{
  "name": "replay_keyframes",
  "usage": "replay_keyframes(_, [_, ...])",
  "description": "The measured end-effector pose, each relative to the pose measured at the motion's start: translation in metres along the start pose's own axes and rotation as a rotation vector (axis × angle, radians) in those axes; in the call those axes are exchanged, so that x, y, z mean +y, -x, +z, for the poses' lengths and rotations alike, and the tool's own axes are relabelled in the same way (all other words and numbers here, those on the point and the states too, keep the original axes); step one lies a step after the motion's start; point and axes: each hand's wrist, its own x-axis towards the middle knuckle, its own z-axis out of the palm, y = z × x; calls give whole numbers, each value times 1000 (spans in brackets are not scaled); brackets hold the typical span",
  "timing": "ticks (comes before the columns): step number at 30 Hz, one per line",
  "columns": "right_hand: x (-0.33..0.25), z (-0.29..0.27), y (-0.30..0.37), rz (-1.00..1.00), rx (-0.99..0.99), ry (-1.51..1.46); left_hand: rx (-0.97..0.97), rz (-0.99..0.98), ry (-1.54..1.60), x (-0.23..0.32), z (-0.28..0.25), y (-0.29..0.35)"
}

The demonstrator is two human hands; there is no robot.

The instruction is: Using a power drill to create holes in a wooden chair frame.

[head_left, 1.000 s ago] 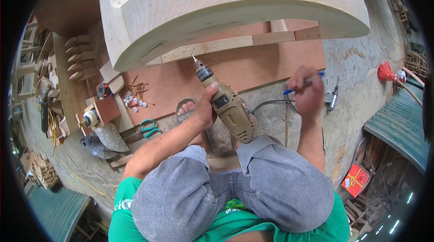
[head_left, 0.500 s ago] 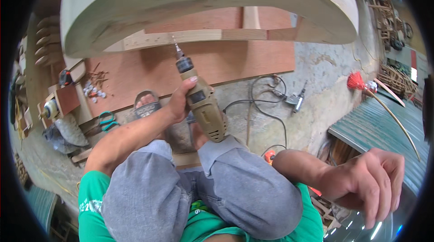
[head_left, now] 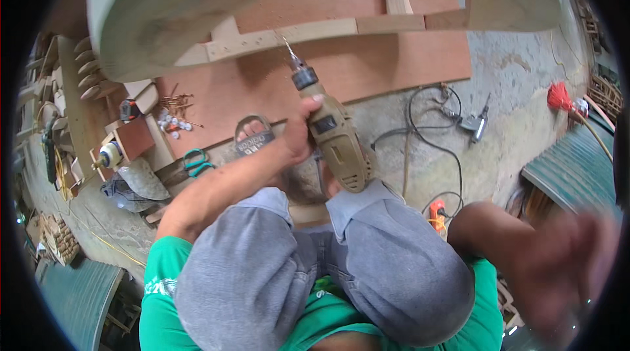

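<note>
My left hand (head_left: 301,129) is wrapped round a tan power drill (head_left: 338,147) with a black chuck. Its thin bit (head_left: 291,50) points up and away from me. The bit's tip is at the pale wooden strip (head_left: 321,29) on the underside of a large curved wooden piece (head_left: 197,6); small specks are around the tip. Several small holes show along the strip's left part. Off to the far right, beside my knee, my right hand (head_left: 561,272) is smeared by motion, and its fingers cannot be made out.
A reddish plywood sheet (head_left: 387,75) lies under the workpiece, with screws (head_left: 177,105) and white round bits at its left. Nearby are teal-handled scissors (head_left: 196,163). Right of the drill lie a black cable (head_left: 459,154), a metal air tool (head_left: 478,126) and an orange socket (head_left: 436,213).
The whole view has shifted, so things appear farther right. My left hand still holds the drill at the strip. My right hand has gone from sharp to blurred.
</note>
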Motion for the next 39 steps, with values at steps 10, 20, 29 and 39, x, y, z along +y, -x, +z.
replay_keyframes(10, [-182, 142, -81, -995, -752, -1761, 104, -41, -232, -11, 11, -4])
replay_keyframes(20, [-135, 144, -103, -1046, -514, -1567, -623, 245, -1933, 114, 196, 112])
replay_keyframes(29, [-103, 202, -74, -949, -266, -1683, 430, 760, -2159, 188, 410, 7])
replay_keyframes(39, [-78, 281, -14, -736, -189, -1661, 545, 464, -1586, 168, 395, -71])
